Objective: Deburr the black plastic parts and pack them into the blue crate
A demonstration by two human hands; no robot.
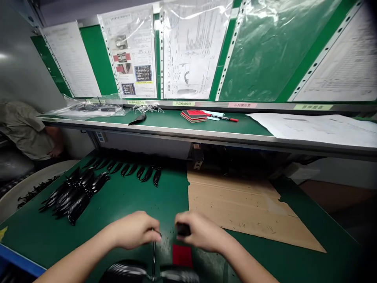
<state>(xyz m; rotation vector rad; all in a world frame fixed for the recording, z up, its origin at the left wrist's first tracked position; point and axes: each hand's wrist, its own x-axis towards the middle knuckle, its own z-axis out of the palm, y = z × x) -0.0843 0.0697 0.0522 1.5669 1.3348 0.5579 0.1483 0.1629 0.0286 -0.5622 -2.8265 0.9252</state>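
My left hand (137,230) is closed, finger and thumb pinched at the top of a thin dark stem (154,253). The stem runs down between two glossy black ribbed pieces (125,271) at the bottom edge, which cuts them off. Whether stem and pieces are joined, I cannot tell. My right hand (197,230) is wrapped round a short black object (183,229), blurred and partly covered by the fingers, so its kind is unclear. Below that hand a red square pad (182,255) lies on the green table.
Glossy black leaf-shaped parts (78,192) lie heaped at left, with a row of more (132,169) behind. A cardboard sheet (241,204) covers the right side. Overhead runs a shelf (165,122) with red sanding-pad-like blocks (193,115). Another person (26,125) is at far left, near a round tub (8,204).
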